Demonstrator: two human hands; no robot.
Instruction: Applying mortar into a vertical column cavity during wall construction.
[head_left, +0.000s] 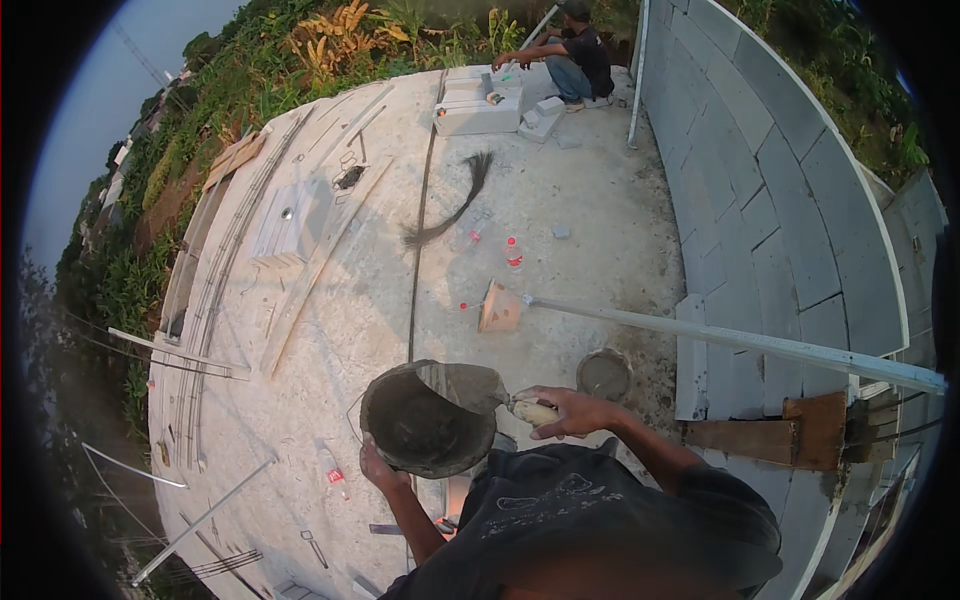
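My left hand (382, 468) is closed on the lower left rim of a dark, mortar-crusted bucket (371, 408), which tilts toward me. Grey wet-looking mortar (420, 432) coats its inside. Wrapped round the pale handle of a trowel (462, 386) is my right hand (568, 412). The trowel's broad grey blade lies across the bucket's upper right rim and hides part of the opening. Just beyond my right hand, a round tub (605, 374) with grey mortar in it stands on the floor.
A metal pole (720, 340) slants from the right to an orange bucket (499, 308). Block wall (770, 230) curves along the right. Farther off lie a bristle bundle (462, 208), plastic bottle (514, 254), plank (325, 265) and white blocks (478, 118). A person (580, 62) crouches beside those blocks.
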